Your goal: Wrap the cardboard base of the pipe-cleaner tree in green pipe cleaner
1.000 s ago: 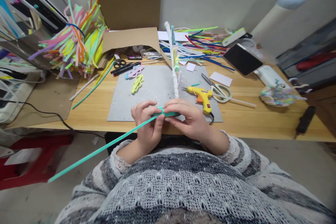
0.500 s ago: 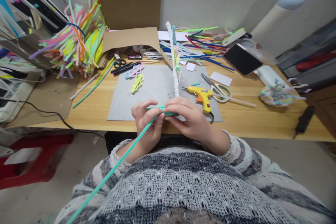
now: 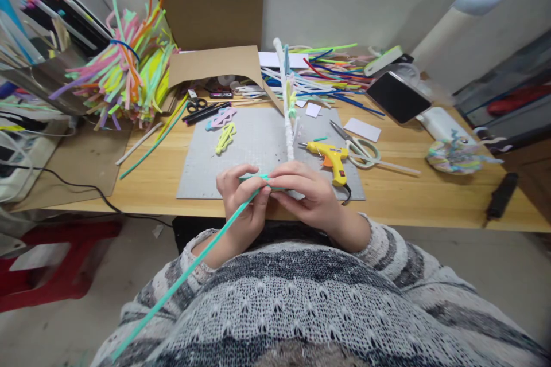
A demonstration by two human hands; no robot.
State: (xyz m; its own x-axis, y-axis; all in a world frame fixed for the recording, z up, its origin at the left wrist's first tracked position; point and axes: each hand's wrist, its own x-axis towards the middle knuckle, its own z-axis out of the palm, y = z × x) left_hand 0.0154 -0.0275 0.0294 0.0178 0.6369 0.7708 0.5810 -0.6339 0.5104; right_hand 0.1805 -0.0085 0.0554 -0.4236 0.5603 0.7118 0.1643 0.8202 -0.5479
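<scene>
My left hand and my right hand meet at the near edge of a grey cutting mat. Both pinch a long teal pipe cleaner where it is wound around the base of a white fuzzy stem. The stem stands up from my right hand, with small pale pieces attached along it. The loose teal tail runs down to the left across my knitted sleeve.
A yellow glue gun and scissors lie right of my hands. Small pipe-cleaner shapes rest on the mat. Bundles of coloured pipe cleaners stand at the left, loose ones at the back. A phone sits at the right.
The teal tail has swung from pointing far left to pointing down across my body. My hands have stayed at the mat's near edge, fingers shifting slightly.
</scene>
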